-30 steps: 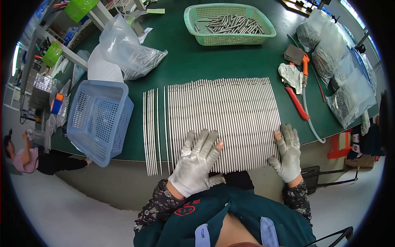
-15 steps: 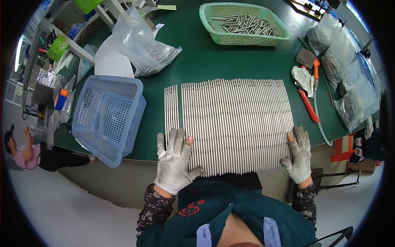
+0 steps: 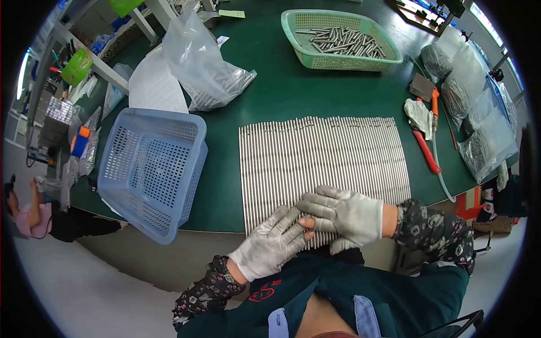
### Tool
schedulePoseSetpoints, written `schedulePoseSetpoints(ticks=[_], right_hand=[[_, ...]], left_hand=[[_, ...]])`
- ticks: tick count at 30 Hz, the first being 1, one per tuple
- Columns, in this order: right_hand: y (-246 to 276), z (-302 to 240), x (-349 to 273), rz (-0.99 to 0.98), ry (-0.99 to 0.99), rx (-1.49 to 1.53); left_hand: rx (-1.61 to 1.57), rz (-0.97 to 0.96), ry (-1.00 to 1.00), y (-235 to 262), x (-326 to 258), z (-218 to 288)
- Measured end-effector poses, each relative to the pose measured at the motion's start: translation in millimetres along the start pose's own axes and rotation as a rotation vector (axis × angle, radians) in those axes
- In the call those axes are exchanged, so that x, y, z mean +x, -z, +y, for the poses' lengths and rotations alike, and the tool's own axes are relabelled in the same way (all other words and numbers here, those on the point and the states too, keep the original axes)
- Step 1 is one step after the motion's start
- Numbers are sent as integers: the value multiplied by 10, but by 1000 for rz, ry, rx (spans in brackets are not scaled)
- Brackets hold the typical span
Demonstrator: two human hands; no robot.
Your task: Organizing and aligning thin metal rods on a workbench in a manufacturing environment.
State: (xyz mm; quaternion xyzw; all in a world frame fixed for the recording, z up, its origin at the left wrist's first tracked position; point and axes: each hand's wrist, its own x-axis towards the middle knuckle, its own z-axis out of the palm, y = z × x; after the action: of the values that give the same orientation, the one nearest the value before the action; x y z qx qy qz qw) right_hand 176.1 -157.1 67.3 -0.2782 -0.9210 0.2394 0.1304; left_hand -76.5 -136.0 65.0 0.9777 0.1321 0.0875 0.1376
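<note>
A flat layer of many thin metal rods point(image 3: 324, 158) lies side by side on the green table, its near ends reaching past the front edge. My left hand point(image 3: 269, 243), in a grey-white glove with some bare fingertips, rests with fingers stretched over the near left part of the rods. From the right, my right hand point(image 3: 344, 217), gloved alike, lies flat across the near middle of the layer. Its fingertips meet or overlap those of my left hand. Neither hand grips anything that I can see. Both palms face down, and they hide some near rod ends.
Left of the rods stands a blue plastic basket point(image 3: 194, 169). A green basket point(image 3: 298, 56) with short metal pins is at the back. A plastic bag point(image 3: 203, 62) of metal parts lies back left. At right are red-handled pliers point(image 3: 425, 151), an air gun point(image 3: 434, 107) and filled bags point(image 3: 487, 141).
Both hands have moved inward from the sides onto the near middle of the rods. The narrow strip of rods on the left has joined the main layer, closing the gap.
</note>
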Motion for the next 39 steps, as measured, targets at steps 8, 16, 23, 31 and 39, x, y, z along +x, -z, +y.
schedulePoseSetpoints(ticks=[8, 16, 23, 31, 39], right_hand=[[381, 909, 574, 116, -376, -496], [103, 510, 958, 28, -39, -211], [235, 851, 1374, 49, 130, -243], [243, 869, 1420, 90, 86, -355], [167, 675, 1316, -2, 139, -207]], left_hand=[[-59, -52, -25, 45, 20, -19], [-82, 6, -11, -22, -17, -26], [-110, 16, -18, -47, -50, -17], [-121, 15, -23, -50, -35, -31], [-154, 3, -10, -17, -22, -5]])
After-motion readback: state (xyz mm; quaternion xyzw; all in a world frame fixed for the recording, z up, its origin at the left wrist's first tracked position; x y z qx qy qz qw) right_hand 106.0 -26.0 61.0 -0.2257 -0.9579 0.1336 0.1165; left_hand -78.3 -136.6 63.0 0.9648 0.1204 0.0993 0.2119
